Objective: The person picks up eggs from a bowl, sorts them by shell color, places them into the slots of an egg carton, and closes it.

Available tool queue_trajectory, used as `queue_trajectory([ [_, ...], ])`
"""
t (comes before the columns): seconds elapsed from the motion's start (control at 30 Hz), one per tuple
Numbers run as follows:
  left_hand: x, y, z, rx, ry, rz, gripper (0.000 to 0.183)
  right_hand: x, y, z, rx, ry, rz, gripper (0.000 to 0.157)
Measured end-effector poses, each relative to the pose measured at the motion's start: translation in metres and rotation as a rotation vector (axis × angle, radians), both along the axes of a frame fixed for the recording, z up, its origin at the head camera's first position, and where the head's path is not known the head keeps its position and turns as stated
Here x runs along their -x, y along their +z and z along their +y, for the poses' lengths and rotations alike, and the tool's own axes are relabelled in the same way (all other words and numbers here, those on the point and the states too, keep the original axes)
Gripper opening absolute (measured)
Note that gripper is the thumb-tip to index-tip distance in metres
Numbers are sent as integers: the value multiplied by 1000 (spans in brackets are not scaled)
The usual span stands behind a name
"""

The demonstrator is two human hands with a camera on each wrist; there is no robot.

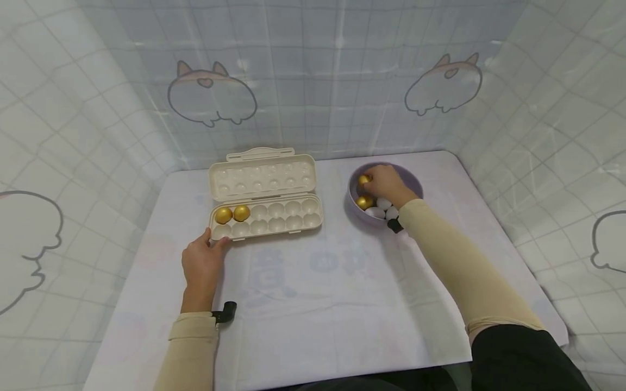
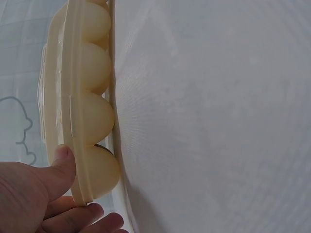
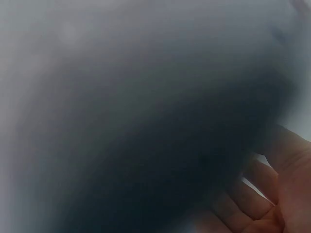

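A cream plastic egg carton point(image 1: 266, 224) lies with its lid point(image 1: 264, 176) folded back. Two golden eggs point(image 1: 232, 214) sit side by side in its back row at the left end. My left hand point(image 1: 201, 263) grips the carton's near left corner, the thumb in front and the fingers point(image 2: 73, 218) around the end. At the right, my right hand point(image 1: 386, 183) reaches into a purple bowl point(image 1: 414, 182) and pinches a golden egg point(image 1: 363, 180). Another golden egg point(image 1: 364, 202) and several white eggs point(image 1: 375, 212) lie in the bowl. A dark blur covers much of the right wrist view.
Both stand near the back edge of a table with a white cloth point(image 1: 313, 315). Tiled-pattern curtains point(image 1: 303, 81) hang close behind and on both sides. A black wrist mount point(image 1: 395, 225) on the right sleeve overlaps the bowl's near rim.
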State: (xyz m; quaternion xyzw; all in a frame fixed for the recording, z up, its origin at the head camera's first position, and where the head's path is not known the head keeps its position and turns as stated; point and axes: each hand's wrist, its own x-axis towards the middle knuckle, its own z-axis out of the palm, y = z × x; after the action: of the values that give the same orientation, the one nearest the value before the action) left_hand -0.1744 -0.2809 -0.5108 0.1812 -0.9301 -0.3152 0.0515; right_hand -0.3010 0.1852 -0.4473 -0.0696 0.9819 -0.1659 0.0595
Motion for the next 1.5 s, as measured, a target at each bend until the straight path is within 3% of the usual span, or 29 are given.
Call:
queue_trajectory([
  [0.17,0,1,0,1,4,-1,67,2,20,-2,40,-15,-9,36],
  [0.4,0,1,-1,-6,-2,-3,67,8,31,-11,87,-17,-7,49],
  [0.77,1,4,-1,-25,-9,-6,66,13,42,-49,104,41,44,45],
  [1.1,-4,-4,-1,11,-34,33,66,12,36,-81,166,78,6,42],
  [1.33,-12,-14,3,8,-16,-14,67,9,17,-99,167,106,-23,47],
  [1.5,-11,-20,1,5,-18,-15,68,9,8,-108,193,127,-11,45],
])
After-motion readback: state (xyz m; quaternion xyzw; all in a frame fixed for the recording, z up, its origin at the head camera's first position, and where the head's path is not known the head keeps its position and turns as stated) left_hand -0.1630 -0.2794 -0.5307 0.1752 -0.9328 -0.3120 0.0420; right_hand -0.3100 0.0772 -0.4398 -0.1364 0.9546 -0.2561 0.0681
